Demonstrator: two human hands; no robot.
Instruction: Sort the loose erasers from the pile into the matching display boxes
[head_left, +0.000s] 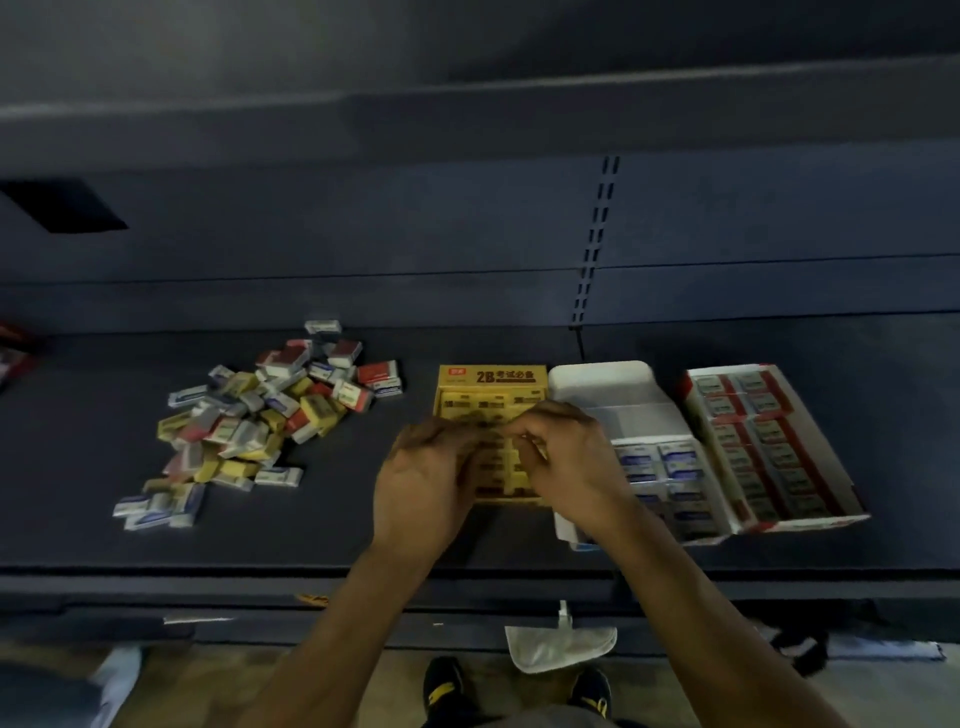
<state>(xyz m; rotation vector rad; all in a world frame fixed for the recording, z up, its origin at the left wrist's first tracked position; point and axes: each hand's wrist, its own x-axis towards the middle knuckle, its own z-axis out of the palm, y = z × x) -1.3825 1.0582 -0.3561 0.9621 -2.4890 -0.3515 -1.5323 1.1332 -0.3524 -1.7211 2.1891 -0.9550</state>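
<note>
Both hands (498, 462) cover the yellow box's (492, 382) middle rows; whatever the fingertips pinch is blurred, possibly an eraser.

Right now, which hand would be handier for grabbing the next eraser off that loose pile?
Probably the left hand. The pile of loose erasers lies on its side of the shelf, while the right hand sits over the yellow box, next to the white box, and would have to cross over.

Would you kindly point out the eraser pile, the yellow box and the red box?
Eraser pile (260, 421), head view, middle of the heap.
Yellow box (491, 376), head view, printed back flap.
Red box (769, 447), head view, rows of erasers inside.
</note>
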